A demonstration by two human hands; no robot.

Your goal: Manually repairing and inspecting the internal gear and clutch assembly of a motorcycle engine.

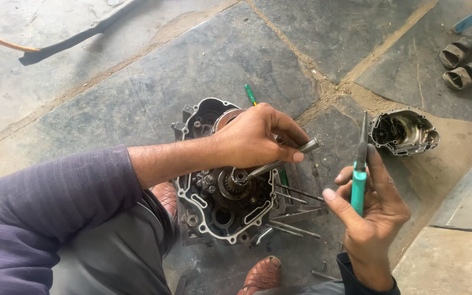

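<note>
An open engine crankcase [222, 210] with gears and a white gasket rim lies on the stone floor between my feet. My left hand [255, 136] hovers over it, gripping a grey metal rod [282, 160] whose lower tip rests at the central gear [239, 179]. My right hand [370, 210] is to the right of the case, holding upright a pair of pliers [360, 169] with teal handles. Several long studs [296, 196] stick out of the case's right side.
A detached engine cover [403, 131] lies on the floor at right. Two short metal tubes [461, 64] sit at the upper right. A green-handled tool [251, 94] pokes out behind the case. A black hose [77, 35] runs along the upper left. My sandalled feet [262, 275] flank the case.
</note>
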